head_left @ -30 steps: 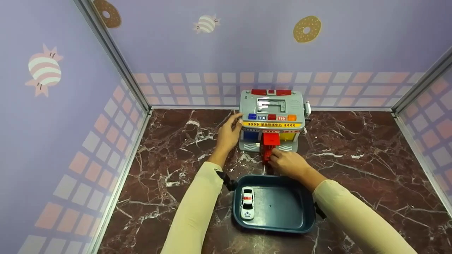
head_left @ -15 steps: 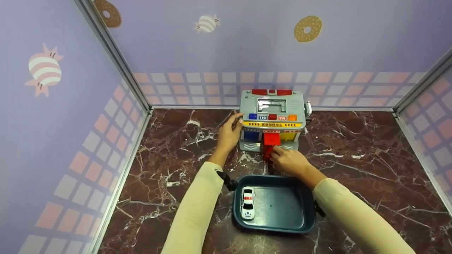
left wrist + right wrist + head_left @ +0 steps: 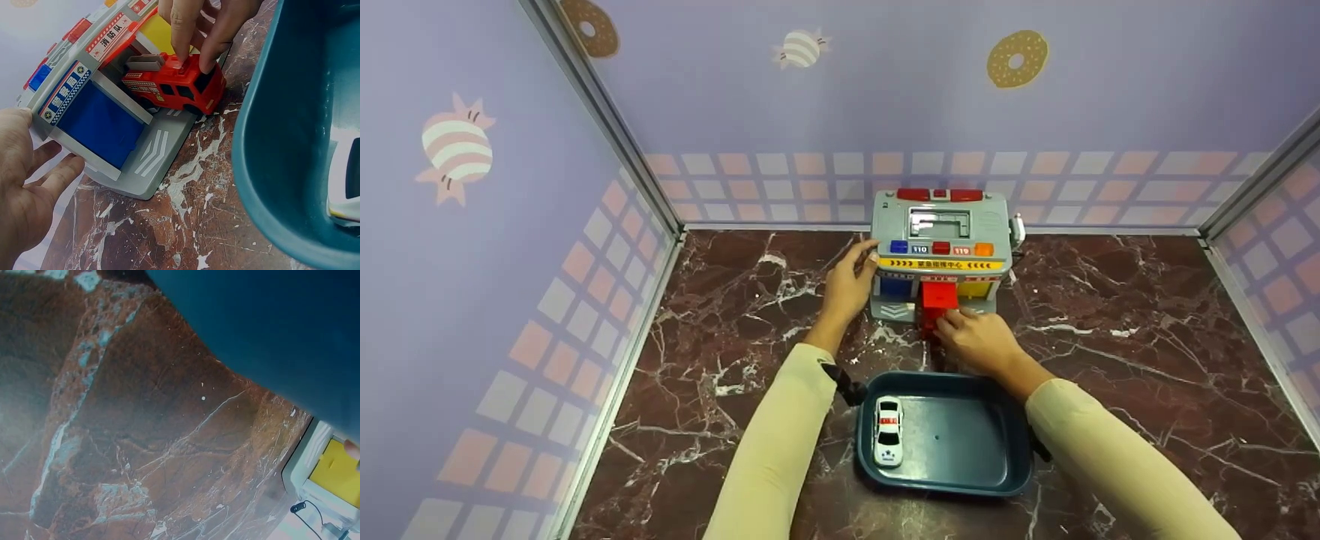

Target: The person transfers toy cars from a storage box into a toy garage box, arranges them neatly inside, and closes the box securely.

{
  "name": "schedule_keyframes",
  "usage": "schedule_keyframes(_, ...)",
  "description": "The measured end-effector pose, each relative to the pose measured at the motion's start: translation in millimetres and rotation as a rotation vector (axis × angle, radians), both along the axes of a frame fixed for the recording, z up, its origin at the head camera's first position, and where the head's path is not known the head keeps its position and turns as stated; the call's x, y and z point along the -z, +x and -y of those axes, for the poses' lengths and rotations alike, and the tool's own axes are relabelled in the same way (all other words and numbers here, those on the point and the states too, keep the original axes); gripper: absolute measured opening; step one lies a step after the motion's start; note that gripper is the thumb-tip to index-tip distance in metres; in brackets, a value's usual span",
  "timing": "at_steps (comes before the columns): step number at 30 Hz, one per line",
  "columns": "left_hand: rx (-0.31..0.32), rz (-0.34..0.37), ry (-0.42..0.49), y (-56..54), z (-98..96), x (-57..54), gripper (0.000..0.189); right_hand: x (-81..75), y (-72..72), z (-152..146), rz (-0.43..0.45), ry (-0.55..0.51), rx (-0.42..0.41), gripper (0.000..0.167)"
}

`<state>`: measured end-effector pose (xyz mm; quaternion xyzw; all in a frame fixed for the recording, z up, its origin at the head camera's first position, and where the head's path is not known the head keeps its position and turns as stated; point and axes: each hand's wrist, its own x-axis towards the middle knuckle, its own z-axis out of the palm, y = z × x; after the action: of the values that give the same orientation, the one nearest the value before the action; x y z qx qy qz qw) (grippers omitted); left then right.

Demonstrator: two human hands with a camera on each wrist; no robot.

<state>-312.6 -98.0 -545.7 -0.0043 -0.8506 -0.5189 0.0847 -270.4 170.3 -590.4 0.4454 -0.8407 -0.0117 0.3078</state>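
A toy emergency station garage [image 3: 941,217] stands near the back wall, its middle red door [image 3: 940,294] raised and its blue door [image 3: 104,126] down. My right hand [image 3: 979,341] pinches a red toy fire truck [image 3: 183,84] from above, fingertips on its cab roof. The truck's rear is inside the middle bay; its front is out over the grey ramp [image 3: 152,152]. My left hand [image 3: 847,289] touches the garage's left side with spread, extended fingers, fingertips at the roof corner and side wall. The right wrist view shows only a fingertip of the right hand near the yellow door [image 3: 337,472].
A dark teal tray [image 3: 945,487] sits in front of the garage, below the right forearm. Inside at its left lies a white toy police car [image 3: 889,431]. Patterned wall panels [image 3: 720,90] enclose the marbled tabletop [image 3: 1125,375] at back and sides.
My right hand has pushed the fire truck a little farther back, toward the middle bay. The left hand stays at the garage's side. The police car and tray have not moved.
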Motion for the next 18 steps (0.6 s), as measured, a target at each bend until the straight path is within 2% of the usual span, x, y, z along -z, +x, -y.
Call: schedule_keyframes(18, -0.006, -0.009, -0.018, -1.4, 0.7, 2.0, 0.036, -1.2, 2.6, -1.8, 0.082, 0.021, 0.061, 0.026)
